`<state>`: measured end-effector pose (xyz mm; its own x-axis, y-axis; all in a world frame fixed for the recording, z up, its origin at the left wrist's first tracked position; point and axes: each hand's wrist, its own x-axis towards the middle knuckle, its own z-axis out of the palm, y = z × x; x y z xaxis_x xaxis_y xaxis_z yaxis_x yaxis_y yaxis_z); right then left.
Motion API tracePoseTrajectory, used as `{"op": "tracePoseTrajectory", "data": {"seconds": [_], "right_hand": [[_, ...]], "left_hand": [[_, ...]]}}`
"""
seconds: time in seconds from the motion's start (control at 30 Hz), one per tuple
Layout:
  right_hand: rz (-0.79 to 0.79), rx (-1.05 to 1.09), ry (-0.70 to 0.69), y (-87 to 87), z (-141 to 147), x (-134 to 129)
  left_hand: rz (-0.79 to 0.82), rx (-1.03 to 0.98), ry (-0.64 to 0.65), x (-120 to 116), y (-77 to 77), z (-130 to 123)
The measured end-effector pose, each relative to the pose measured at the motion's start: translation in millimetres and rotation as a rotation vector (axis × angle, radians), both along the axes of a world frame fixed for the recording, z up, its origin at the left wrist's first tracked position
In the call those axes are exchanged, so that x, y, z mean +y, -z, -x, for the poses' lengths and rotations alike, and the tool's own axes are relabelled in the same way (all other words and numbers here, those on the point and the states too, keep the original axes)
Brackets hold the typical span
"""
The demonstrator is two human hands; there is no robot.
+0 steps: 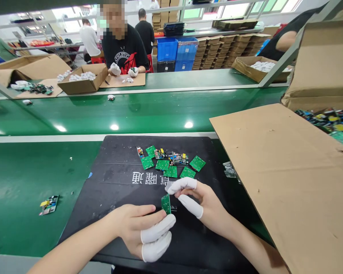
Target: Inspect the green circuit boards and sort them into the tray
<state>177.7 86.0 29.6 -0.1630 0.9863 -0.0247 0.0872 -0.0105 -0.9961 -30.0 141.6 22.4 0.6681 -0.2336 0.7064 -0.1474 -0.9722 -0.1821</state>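
In my left hand (148,226) is a small green circuit board (166,204), pinched upright with its soldered face toward me; white finger covers sit on some of the fingers. My right hand (196,199), with white covers on thumb and forefinger, is at the board's upper right. A small translucent plastic piece (169,186) shows at its forefinger tip, above the board's top edge. Beyond both hands, several green circuit boards (162,164) lie loosely grouped on the black mat (117,201), some with components facing up.
A large cardboard flap (277,171) slants along the right side, near a box of circuit boards (331,120). One board (49,205) lies on the green surface at left. Across the green conveyor belt (160,110), a co-worker (125,49) handles small white pieces beside a cardboard box (84,82).
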Motion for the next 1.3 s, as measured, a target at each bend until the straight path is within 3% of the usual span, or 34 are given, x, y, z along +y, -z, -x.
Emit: {"op": "tracePoseTrajectory", "data": {"seconds": [0.13, 0.2, 0.27, 0.37, 0.47, 0.57, 0.7, 0.77, 0.83, 1.0, 1.1, 1.2, 1.3], "right_hand": [[0.092, -0.006, 0.006, 4.6, -2.1, 6.6], [-0.020, -0.161, 0.120, 7.4, -5.7, 10.6], [-0.196, -0.381, 0.230, 9.8, -9.8, 14.5], [-0.359, -0.687, 0.230, 13.6, -12.5, 19.1], [-0.343, -0.884, 0.134, 17.5, -10.5, 21.5], [-0.298, -0.948, 0.049, 19.7, -8.7, 22.1], [-0.260, -0.983, 0.016, 21.2, -10.7, 23.0], [-0.262, -1.012, 0.035, 23.2, -12.2, 24.1], [-0.298, -1.051, 0.062, 26.2, -13.5, 25.4], [-0.388, -1.081, 0.115, 32.5, -15.3, 27.5], [-0.387, -1.016, 0.111, 32.8, -14.6, 27.2], [-0.369, -0.931, 0.059, 31.9, -12.0, 26.2], [-0.361, -0.824, 0.009, 30.9, -10.6, 25.0]], "left_hand": [[0.115, -0.074, -0.079, 1.4, 8.9, 3.0], [0.316, -0.160, -0.142, 2.0, 15.6, 4.0], [0.621, -0.247, -0.156, 4.2, 19.2, 4.7], [1.176, -0.365, -0.049, 10.2, 17.8, 4.7], [1.654, -0.425, 0.119, 15.4, 12.8, 3.8], [1.917, -0.422, 0.229, 15.4, 8.4, 2.4], [2.042, -0.413, 0.402, 8.8, 2.0, 0.2], [2.006, -0.371, 0.469, 4.9, -3.7, 1.0], [1.848, -0.292, 0.437, 0.8, -12.3, 4.4], [1.052, -0.203, -0.123, -15.6, -40.9, 20.5], [0.671, -0.291, -0.335, -27.5, -50.6, 28.4], [0.403, -0.394, -0.476, -34.1, -47.7, 35.6], [0.194, -0.403, -0.642, -30.6, -33.1, 52.0]]}}
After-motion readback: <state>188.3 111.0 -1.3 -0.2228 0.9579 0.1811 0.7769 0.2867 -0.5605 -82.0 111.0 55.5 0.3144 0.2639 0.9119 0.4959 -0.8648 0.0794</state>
